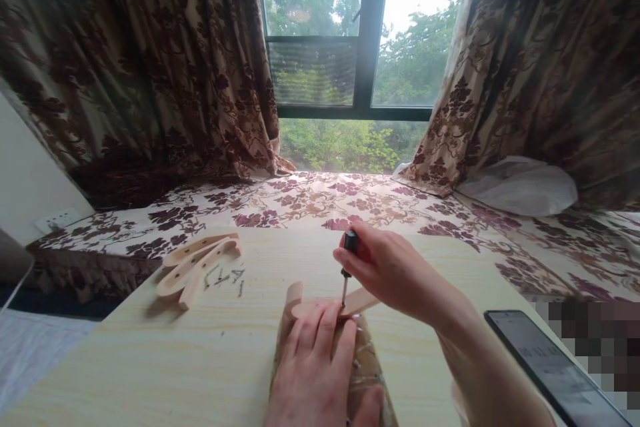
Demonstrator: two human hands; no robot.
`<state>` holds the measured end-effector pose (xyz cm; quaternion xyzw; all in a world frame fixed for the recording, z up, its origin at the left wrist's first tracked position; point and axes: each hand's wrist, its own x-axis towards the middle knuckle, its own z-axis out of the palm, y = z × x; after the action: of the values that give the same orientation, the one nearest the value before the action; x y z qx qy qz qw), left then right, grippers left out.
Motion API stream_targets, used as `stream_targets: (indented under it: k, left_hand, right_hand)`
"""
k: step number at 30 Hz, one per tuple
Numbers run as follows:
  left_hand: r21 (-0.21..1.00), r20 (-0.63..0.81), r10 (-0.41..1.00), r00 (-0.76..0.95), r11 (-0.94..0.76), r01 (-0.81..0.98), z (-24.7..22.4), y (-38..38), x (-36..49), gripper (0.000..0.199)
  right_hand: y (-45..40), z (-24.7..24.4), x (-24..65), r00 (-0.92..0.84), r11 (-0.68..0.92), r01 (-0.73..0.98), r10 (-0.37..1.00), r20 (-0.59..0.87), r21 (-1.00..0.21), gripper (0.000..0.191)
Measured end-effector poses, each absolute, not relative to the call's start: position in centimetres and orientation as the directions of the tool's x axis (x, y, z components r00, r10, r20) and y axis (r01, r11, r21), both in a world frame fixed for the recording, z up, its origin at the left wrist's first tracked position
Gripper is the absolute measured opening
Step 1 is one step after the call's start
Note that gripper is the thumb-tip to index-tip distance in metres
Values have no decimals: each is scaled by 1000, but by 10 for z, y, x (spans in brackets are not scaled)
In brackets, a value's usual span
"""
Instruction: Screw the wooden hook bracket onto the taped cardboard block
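Note:
My right hand (387,270) is closed round the dark handle of a screwdriver (345,287), held nearly upright. Its tip meets a pale curved wooden piece (364,300), where a screw may sit, too small to make out. My left hand (315,373) lies flat, fingers stretched out, its fingertips pressing on that wooden piece. Under the palm is a brown block wrapped in clear tape (370,380), with the wooden piece across its far end. Part of the wood is hidden beneath my fingers.
Left on the pale wooden table (150,360) lie several curved wooden pieces with holes (187,273), beside several loose screws (223,275). A phone (550,363) rests at the right edge. Beyond are a floral-covered ledge (320,200), curtains (215,80) and a window.

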<state>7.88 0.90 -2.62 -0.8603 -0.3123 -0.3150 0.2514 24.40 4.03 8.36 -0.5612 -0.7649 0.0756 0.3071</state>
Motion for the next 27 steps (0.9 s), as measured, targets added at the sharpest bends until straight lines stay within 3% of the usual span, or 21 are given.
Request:
stream_targets:
  k: [4,10,18,27]
  left_hand:
    - [-270,668,372,644,-686,676,-27,12,75,56]
    - [-276,638,385,667,-693,665,-28,13,69,56]
    - [-264,587,453,671,-676,688,-28,9,67,60]
    - [-232,678,403,615,-677,699,-32,11,74,59]
  right_hand:
    - [33,87,242,-296,460,748,876,380,-479,15]
    - [42,83,241,-149,348,796,906,396,-496,24]
    - [32,93,246,-75,392,750,851,521,-533,27]
    - [36,87,242,-119,354,843,857,502,-406,24]
